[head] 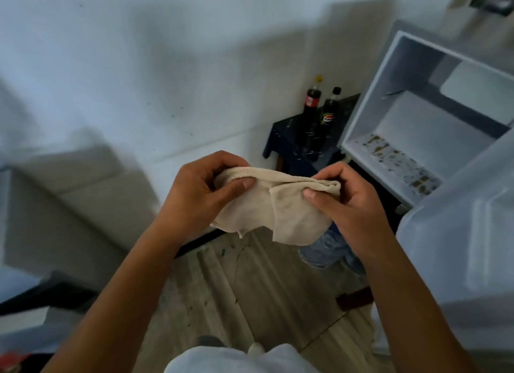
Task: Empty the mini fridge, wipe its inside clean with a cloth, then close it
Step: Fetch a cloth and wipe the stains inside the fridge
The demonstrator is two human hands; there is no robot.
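Both hands are gripping a beige, soft woven cloth w/ a ribbed hem [274, 206], stretched between them at chest height, well in front of the open white mini fridge [361, 128]. Left hand [200, 189] is pinching the hem's left end, thumb on top, fingers curled behind. Right hand [347, 203] is pinching the right end the same way, thumb pressing the fabric down. The rest of the cloth is hanging loose below in two limp flaps.

Handling, as a judgement: the cloth is looking light, floppy, no stiffness at all, so it's going to sag wherever it isn't held. Prob. best bunched or folded into a pad in one palm before wiping; the ribbed hem is the thicker, grippier edge to hold. Can't tell if it's damp.

The fridge interior is showing no items; its floor is carrying brownish-green stains [400, 161] near the front edge, which may need firm pressure. The white fridge door [459, 233] is standing open on the right.

Two dark cola bottles [319, 117] are standing on a small dark blue paint-speckled stool [294, 144] just beside the fridge, against the wall. Emptying is looking done; wiping not yet begun.
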